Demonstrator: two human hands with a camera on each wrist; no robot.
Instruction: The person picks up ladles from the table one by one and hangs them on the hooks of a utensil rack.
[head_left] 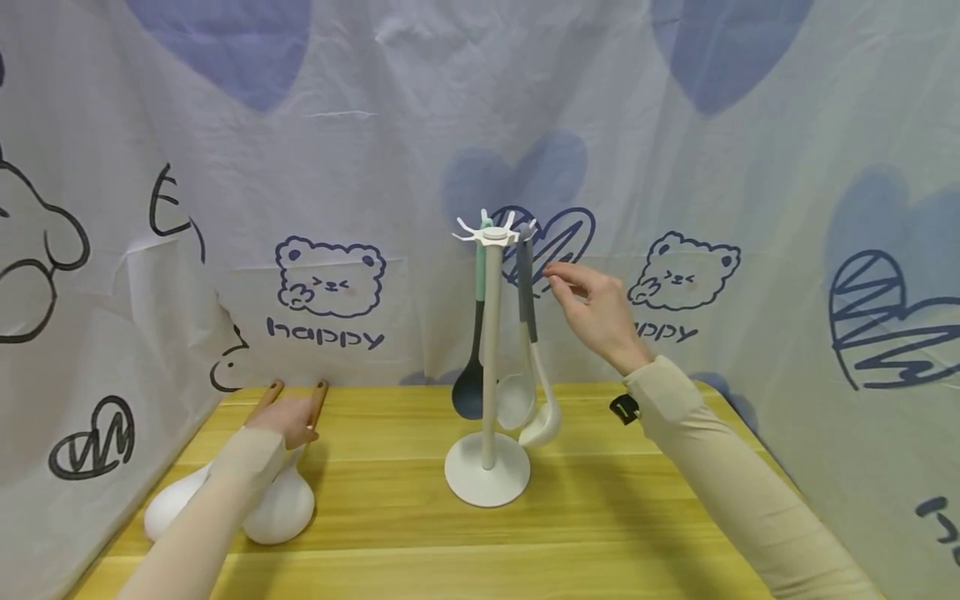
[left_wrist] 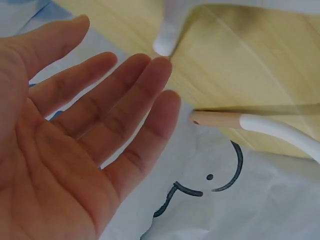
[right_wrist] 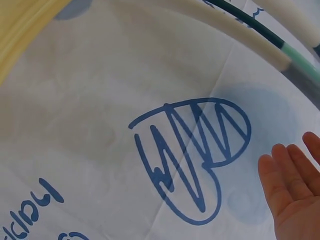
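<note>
My left hand [head_left: 291, 419] is over the wooden-ended handles of two white utensils with rounded heads, the right one's head [head_left: 279, 510] lying on the table. Its fingers are loosely extended in the left wrist view, with a wooden handle end [left_wrist: 217, 119] apart from the fingertips. My right hand [head_left: 597, 310] is raised just right of a white utensil rack, beside the grey handle [head_left: 527, 287] of a hanging white ladle [head_left: 546, 423]. In the right wrist view, the fingers [right_wrist: 274, 182] are extended and hold nothing, a gap short of the grey handle [right_wrist: 305, 82].
The white rack stands on a round base [head_left: 480, 492] mid-table. A dark spoon-like utensil [head_left: 468, 392] with a mint handle and a white spoon-like utensil [head_left: 514, 402] also hang there. A printed white cloth [head_left: 420, 317] rises behind the wooden table [head_left: 390, 517] and along both sides.
</note>
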